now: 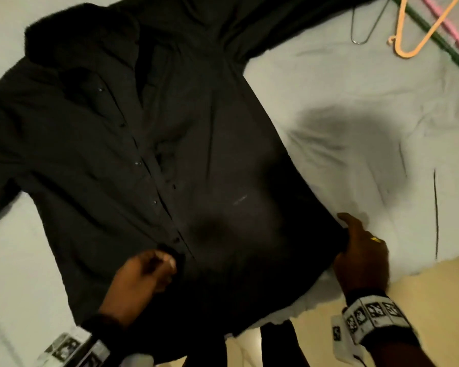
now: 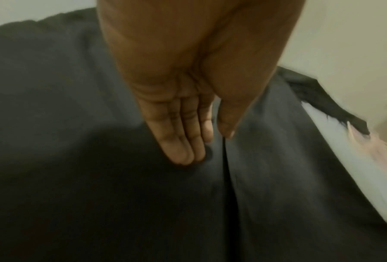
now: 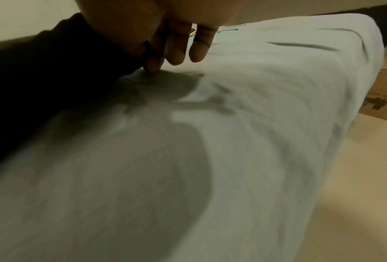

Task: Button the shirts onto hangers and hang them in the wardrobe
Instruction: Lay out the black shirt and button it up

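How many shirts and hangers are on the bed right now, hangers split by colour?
Black shirt: 1
Orange hanger: 1
Pink hanger: 1
Green hanger: 1
Metal hook, its hanger out of frame: 1
Total: 5

The left hand (image 2: 188, 88) rests its straight fingers (image 2: 179, 141) on the black shirt (image 2: 75, 177).
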